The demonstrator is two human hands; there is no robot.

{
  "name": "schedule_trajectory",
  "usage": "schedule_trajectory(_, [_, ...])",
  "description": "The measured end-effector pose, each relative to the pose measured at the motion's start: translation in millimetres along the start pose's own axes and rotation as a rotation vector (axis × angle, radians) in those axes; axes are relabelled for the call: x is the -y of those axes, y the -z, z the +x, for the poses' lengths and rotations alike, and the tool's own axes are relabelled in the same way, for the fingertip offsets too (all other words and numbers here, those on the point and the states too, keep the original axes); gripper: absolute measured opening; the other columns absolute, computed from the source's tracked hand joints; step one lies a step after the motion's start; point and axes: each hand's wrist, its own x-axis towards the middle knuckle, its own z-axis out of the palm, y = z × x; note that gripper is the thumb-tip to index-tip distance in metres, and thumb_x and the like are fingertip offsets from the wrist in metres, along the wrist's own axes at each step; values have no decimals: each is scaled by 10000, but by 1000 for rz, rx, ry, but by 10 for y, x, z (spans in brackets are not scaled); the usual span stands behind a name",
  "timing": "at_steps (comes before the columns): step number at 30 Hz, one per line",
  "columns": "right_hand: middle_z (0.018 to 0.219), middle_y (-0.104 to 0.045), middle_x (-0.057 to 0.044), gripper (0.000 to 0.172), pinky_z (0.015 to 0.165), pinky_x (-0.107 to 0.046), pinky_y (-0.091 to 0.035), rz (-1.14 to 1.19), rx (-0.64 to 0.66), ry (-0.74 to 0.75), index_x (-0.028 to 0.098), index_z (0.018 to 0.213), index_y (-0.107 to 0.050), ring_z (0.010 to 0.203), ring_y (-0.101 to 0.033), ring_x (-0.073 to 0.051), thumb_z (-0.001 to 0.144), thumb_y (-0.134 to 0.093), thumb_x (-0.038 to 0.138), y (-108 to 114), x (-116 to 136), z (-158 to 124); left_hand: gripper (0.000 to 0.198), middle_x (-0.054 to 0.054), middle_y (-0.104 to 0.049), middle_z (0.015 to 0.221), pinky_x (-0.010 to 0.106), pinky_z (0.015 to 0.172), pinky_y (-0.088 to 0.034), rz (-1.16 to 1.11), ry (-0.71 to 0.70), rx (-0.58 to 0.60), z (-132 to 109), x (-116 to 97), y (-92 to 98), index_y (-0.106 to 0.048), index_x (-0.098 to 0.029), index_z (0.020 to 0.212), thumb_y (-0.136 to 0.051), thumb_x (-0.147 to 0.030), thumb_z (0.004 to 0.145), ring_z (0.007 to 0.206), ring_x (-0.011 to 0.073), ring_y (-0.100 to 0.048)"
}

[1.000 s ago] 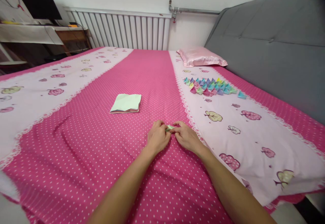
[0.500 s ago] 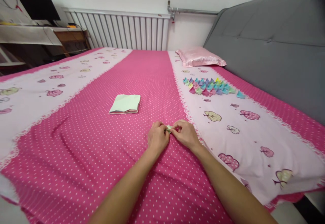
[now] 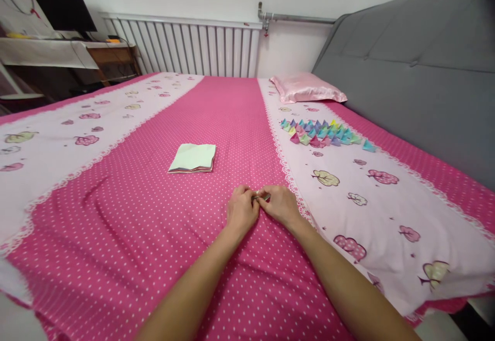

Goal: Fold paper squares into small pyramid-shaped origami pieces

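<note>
My left hand (image 3: 240, 209) and my right hand (image 3: 281, 205) meet on the pink dotted bedspread (image 3: 154, 238), fingers pinched together on a small folded piece of pale green paper (image 3: 261, 195). Most of that paper is hidden by my fingertips. A short way ahead and to the left lies a stack of square paper sheets (image 3: 193, 157), pale green on top. Farther right, on the light band of the sheet, sits a cluster of several small folded paper pieces (image 3: 325, 133) in mixed colours.
A pink satin pillow (image 3: 306, 87) lies at the far right by the grey padded headboard (image 3: 417, 67). A white radiator (image 3: 193, 47) runs along the far wall. At the far left stand a desk (image 3: 104, 54) and a dark monitor (image 3: 62, 6).
Both hands have closed in tighter over the folded paper, so less of it shows. The view has shifted slightly.
</note>
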Motion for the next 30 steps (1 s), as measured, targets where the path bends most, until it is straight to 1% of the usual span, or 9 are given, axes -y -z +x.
schedule_trajectory(4, [766,-720,3,142,590,-252,-421,51,-117,-51,274,806,-703,703,-647,-179,752,-582,326,42,23,-29,290,95,-569,1033,335,870,-423,-187,-18,-104,-6,-22,24,-580,-149,1036,-485,-159,762,984,201,-521])
schedule_trajectory(7, [748,-721,1,168,595,-257,-442,295,-259,-158,257,782,-714,655,-640,-169,744,-590,363,27,48,-57,518,128,-513,1196,365,936,-391,-466,37,-187,3,-51,32,-407,-147,1257,-547,-261,772,1097,211,-485])
schedule_trajectory(9, [748,-723,-19,203,607,-262,-464,530,-294,-172,215,788,-716,640,-641,-167,746,-589,368,-19,81,-80,578,127,-466,1282,354,964,-374,-745,98,-139,16,-70,30,-339,-177,1306,-553,-299,782,1150,196,-467])
schedule_trajectory(11, [764,-725,-44,234,626,-264,-483,750,-278,-150,174,816,-712,664,-653,-172,756,-580,359,-76,128,-111,530,114,-452,1316,336,977,-364,-1008,159,-43,28,-86,29,-358,-202,1292,-534,-308,803,1170,181,-463])
schedule_trajectory(14, [802,-725,-47,234,645,-260,-493,880,-215,-81,169,849,-705,710,-661,-173,778,-553,333,-128,199,-163,452,113,-512,1265,330,948,-388,-1268,241,69,33,-97,39,-432,-198,1227,-537,-338,809,1092,177,-527])
schedule_trajectory(18, [715,-707,-14,223,580,-251,-450,625,-201,4,199,822,-702,583,-615,-149,805,-524,333,-93,224,-205,438,86,-615,1095,307,853,-434,-1400,290,163,30,-77,67,-473,-199,1179,-574,-367,787,913,155,-591])
schedule_trajectory(20, [726,-699,-16,209,585,-246,-423,452,-206,54,201,837,-685,591,-602,-146,821,-516,323,-57,205,-205,416,57,-635,997,275,795,-441,-1397,302,190,34,-58,79,-505,-201,1153,-577,-378,784,843,138,-589])
schedule_trajectory(24, [761,-675,-25,201,575,-237,-363,167,-125,150,197,834,-633,657,-596,-154,864,-476,320,-3,148,-177,371,13,-608,816,231,665,-429,-1383,360,250,52,-32,93,-584,-189,1063,-578,-417,770,700,109,-550])
schedule_trajectory(30, [835,-674,-28,259,543,-246,-302,-31,-49,248,200,954,-564,660,-603,-156,902,-410,402,32,116,-167,291,0,-578,751,206,596,-399,-1381,367,306,60,-28,111,-610,-158,832,-582,-439,759,644,89,-521])
